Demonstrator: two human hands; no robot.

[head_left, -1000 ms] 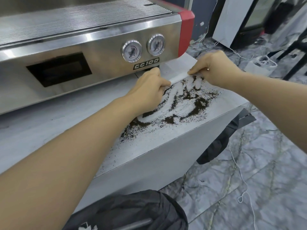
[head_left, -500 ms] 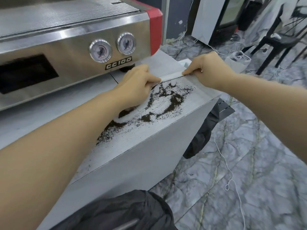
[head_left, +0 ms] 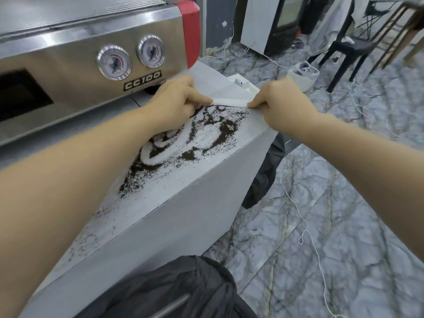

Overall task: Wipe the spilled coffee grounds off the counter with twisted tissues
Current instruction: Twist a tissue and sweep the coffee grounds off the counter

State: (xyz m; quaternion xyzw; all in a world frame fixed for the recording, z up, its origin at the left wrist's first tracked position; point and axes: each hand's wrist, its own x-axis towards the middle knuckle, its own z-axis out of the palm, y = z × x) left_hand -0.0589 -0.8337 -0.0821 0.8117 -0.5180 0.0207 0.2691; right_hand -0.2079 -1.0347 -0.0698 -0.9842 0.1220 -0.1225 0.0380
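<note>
Both hands (head_left: 174,102) (head_left: 282,106) pinch twisted tissue (head_left: 229,102) above coffee grounds (head_left: 183,143).

Both bare forearms are being stretched forward, converging from the lower corners. The left hand (head_left: 174,99) is being held knuckles-up, fingers curled, forefinger and thumb pinching one end of the twisted tissue (head_left: 230,102). The right hand (head_left: 278,104) is being held opposite, its fingertips pinching the other end.

Bright, even indoor light with only soft, faint shadows; broad white glare streaks the brushed steel espresso machine (head_left: 68,53). The wide lens bends straight lines at the edges, and the near forearms and far chairs look smeared and soft
</note>
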